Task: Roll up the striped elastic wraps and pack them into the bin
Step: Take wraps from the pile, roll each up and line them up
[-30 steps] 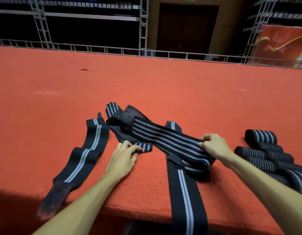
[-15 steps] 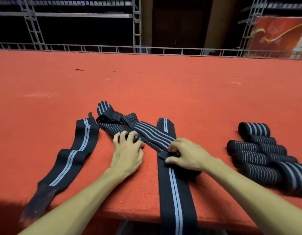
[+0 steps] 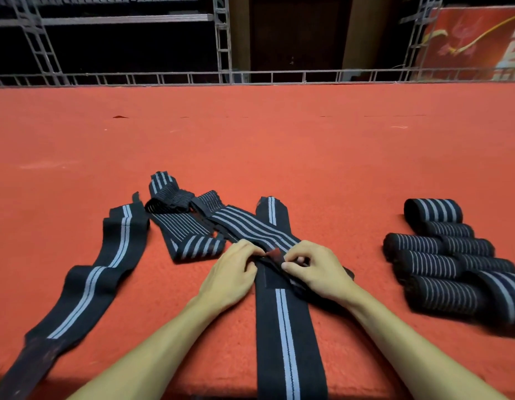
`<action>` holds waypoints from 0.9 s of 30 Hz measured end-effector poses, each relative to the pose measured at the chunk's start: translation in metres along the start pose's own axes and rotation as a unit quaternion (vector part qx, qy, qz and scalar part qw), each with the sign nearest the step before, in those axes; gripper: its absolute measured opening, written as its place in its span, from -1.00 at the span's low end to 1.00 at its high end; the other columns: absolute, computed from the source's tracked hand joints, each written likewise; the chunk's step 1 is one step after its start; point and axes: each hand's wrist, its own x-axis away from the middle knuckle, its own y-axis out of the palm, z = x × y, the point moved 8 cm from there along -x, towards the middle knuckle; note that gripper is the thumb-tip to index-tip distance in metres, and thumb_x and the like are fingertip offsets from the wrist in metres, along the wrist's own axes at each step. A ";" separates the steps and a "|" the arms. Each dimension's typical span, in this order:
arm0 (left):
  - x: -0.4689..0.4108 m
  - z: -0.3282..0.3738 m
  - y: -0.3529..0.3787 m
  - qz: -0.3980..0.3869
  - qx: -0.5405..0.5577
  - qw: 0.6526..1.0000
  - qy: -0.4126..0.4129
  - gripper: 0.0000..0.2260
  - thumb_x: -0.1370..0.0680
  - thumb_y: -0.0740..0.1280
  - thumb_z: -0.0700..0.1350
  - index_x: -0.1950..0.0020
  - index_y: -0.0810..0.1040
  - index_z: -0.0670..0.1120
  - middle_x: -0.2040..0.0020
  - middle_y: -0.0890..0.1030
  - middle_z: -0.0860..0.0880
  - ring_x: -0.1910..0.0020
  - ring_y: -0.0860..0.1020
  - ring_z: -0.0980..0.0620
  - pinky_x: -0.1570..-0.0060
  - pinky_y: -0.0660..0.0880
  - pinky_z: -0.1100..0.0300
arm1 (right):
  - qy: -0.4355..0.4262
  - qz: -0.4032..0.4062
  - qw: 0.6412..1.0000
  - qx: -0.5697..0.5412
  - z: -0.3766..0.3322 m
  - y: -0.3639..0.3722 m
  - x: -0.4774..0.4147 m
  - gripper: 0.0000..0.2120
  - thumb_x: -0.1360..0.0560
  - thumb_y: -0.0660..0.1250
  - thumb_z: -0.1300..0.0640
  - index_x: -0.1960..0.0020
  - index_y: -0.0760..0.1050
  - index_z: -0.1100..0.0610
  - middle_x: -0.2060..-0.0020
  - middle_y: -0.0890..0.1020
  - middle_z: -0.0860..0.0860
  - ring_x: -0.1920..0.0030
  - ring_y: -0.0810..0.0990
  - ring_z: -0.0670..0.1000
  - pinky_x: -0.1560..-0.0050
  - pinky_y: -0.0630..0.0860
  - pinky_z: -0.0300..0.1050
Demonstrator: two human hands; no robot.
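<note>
Left hand (image 3: 231,274) and right hand (image 3: 318,274) pinch the wrap (image 3: 250,228) — long axis diagonal (pointing far-left).

Red felt surface (image 3: 250,140), truss rail (image 3: 279,77) behind, banner (image 3: 475,44) top rt.

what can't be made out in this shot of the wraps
The bin: nowhere in the head view.
Near end of the multi-striped wrap: covered by the left hand and right hand, so how far it is rolled is unclear.
The centre wrap: near end cut off by the bottom edge.
The rolled wraps: pile blurred and cut by the right edge, count unclear.
</note>
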 end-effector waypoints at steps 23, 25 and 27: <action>0.000 0.006 0.001 -0.002 -0.039 0.999 -0.013 -0.80 -0.60 0.12 0.02 0.02 0.52 0.05 0.01 0.46 0.18 -0.06 0.44 0.18 -0.14 0.41 0.14 | 0.200 0.251 0.878 -0.354 0.040 -0.067 0.022 -0.74 -0.56 0.21 0.29 0.28 0.41 0.10 0.35 0.53 0.05 0.32 0.52 0.00 0.36 0.48 -0.14; 0.001 0.007 0.001 -0.007 -0.047 0.999 -0.017 -0.82 -0.60 0.12 0.03 0.06 0.48 0.06 0.03 0.44 0.18 -0.05 0.44 0.16 -0.13 0.41 0.11 | 0.198 0.343 0.875 -0.279 0.040 -0.100 0.028 -0.80 -0.57 0.22 0.24 0.23 0.45 0.09 0.32 0.49 0.00 0.22 0.46 0.03 0.17 0.38 -0.09; 0.002 0.008 0.001 -0.011 -0.054 0.998 -0.027 -0.82 -0.61 0.11 0.05 0.09 0.47 0.06 0.05 0.43 0.17 -0.04 0.44 0.15 -0.12 0.41 0.10 | 0.186 0.366 0.893 -0.184 0.027 -0.125 0.033 -0.89 -0.57 0.21 0.20 0.11 0.48 0.15 0.29 0.48 -0.03 0.17 0.44 0.00 0.13 0.31 -0.12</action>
